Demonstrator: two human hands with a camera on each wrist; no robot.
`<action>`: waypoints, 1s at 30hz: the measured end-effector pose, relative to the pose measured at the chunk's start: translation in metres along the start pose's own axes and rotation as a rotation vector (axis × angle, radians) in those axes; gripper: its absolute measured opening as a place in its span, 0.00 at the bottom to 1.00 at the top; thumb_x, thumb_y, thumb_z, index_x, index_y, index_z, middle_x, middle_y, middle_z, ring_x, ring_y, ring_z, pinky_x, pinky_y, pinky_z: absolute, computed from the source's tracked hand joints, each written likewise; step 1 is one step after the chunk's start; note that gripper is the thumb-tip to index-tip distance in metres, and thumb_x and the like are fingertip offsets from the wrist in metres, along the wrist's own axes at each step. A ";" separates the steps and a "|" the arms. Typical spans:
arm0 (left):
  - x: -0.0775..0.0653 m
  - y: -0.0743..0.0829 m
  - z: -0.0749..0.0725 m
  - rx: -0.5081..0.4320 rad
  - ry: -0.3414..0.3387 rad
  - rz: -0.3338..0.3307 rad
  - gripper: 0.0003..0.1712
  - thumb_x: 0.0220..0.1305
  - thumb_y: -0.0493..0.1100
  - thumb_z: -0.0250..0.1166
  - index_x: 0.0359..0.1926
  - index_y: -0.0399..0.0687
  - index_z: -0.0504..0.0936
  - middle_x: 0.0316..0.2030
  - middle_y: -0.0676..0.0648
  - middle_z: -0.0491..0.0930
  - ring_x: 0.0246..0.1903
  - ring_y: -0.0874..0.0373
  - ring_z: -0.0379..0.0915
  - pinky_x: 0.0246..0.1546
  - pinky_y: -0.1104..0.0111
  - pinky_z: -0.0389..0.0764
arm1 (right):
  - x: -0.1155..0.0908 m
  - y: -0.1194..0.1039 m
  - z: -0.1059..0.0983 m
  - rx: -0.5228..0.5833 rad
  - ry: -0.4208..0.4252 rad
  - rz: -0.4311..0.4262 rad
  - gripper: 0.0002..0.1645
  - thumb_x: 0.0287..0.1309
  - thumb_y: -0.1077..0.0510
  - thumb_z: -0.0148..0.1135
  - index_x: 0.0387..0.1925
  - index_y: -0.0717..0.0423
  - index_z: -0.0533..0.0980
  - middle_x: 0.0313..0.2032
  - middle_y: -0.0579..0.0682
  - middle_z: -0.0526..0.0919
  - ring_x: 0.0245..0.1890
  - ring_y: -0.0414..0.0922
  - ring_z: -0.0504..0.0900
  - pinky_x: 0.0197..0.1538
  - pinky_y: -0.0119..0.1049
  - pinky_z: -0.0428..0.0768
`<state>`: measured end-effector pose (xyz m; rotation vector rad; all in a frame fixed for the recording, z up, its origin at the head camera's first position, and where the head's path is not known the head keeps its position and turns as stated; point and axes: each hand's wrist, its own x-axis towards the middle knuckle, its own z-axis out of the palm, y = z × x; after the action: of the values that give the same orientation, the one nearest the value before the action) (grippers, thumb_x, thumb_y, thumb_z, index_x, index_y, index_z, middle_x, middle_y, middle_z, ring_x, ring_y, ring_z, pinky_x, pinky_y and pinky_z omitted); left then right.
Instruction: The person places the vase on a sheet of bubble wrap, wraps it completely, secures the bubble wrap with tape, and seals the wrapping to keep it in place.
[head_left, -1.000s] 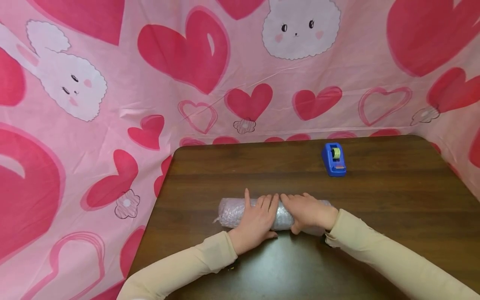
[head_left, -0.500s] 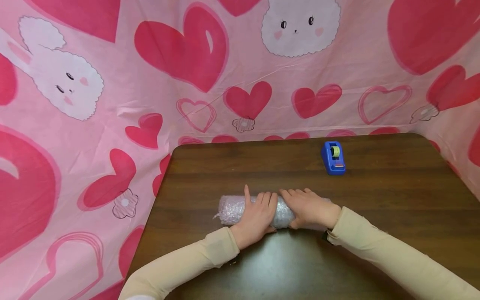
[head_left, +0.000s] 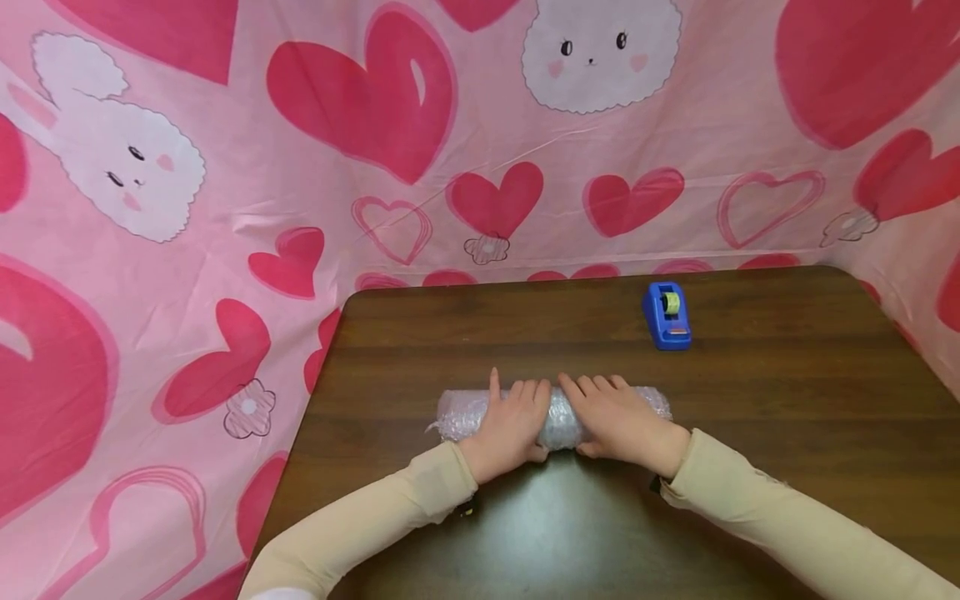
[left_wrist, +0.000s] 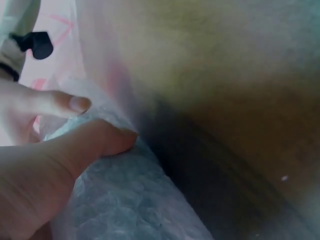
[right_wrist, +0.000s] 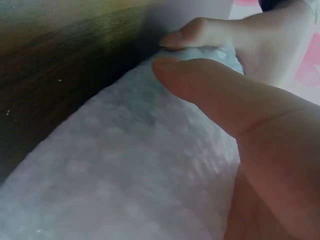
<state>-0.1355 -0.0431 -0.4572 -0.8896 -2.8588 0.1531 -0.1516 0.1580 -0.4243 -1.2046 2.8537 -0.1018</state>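
A roll of bubble wrap (head_left: pixel 564 423) lies crosswise on the table, its clear bubbled layers wound into a cylinder. My left hand (head_left: pixel 508 427) grips it left of the middle, thumb on the near side and fingers over the top, the little finger sticking up. Just to the right, my right hand (head_left: pixel 618 421) holds it the same way. Close up in the left wrist view, the thumb presses along the bubble wrap (left_wrist: pixel 130 205). In the right wrist view the thumb lies on the bubble wrap (right_wrist: pixel 120 160). Whatever is inside the roll is hidden.
A blue tape dispenser (head_left: pixel 667 317) with a tape roll stands toward the back right of the dark wooden table (head_left: pixel 420 342). Pink cloth (head_left: pixel 315 150) printed with hearts and rabbits hangs behind and at both sides of the table.
The roll has shifted slightly away from the body, both hands moving with it. My right hand has turned a little, and more of the roll's right end shows. The tape dispenser stays put.
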 end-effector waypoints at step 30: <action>0.019 -0.024 -0.022 -0.420 -0.358 -0.048 0.70 0.51 0.81 0.68 0.83 0.49 0.52 0.75 0.42 0.67 0.72 0.45 0.66 0.67 0.27 0.54 | 0.004 0.004 0.030 -0.164 0.192 0.016 0.53 0.31 0.44 0.91 0.55 0.64 0.72 0.43 0.60 0.81 0.43 0.57 0.81 0.48 0.56 0.81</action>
<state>-0.1603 -0.0507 -0.4300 -0.9393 -3.3140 -0.3428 -0.1554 0.1572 -0.4545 -1.2648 3.0898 0.0193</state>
